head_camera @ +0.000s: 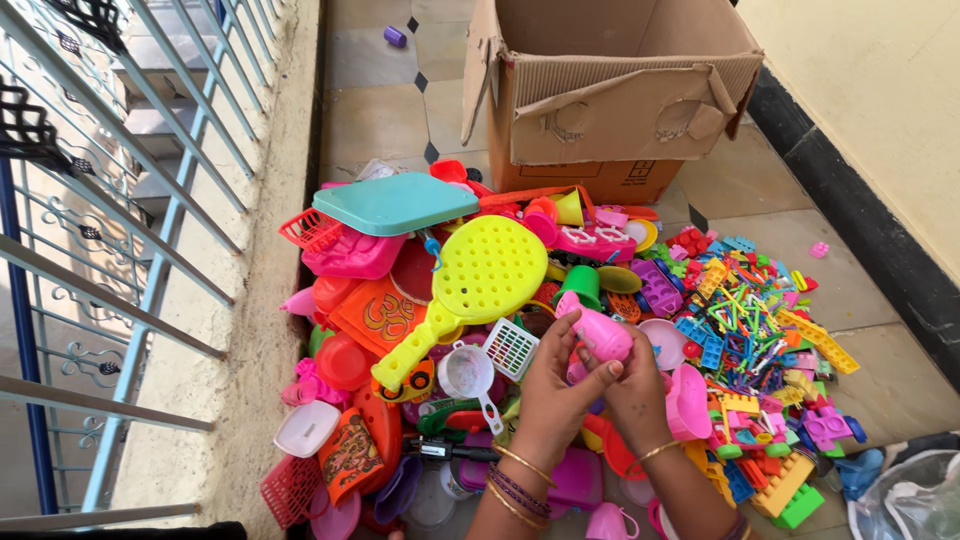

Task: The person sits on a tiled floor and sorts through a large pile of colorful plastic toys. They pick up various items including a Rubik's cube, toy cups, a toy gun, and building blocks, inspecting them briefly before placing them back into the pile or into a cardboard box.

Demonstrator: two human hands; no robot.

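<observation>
Tiled floor [390, 110] carries a heap of plastic toys beside a railing [100, 250]. Just right of the yellow racket [480, 275], the left hand [550, 400] and right hand [632, 390] meet, fingers pinching a pink toy [600, 335]. Behind the racket stands a cardboard box [610, 90].

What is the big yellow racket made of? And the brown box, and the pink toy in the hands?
The yellow racket looks like hard plastic: bright, smooth, slightly shiny, with moulded round holes. The brown box looks like cardboard: dull, with wavy ridges at its torn edges and bent flaps. The pink toy, held by the left hand and right hand, seems glossy plastic too.
</observation>
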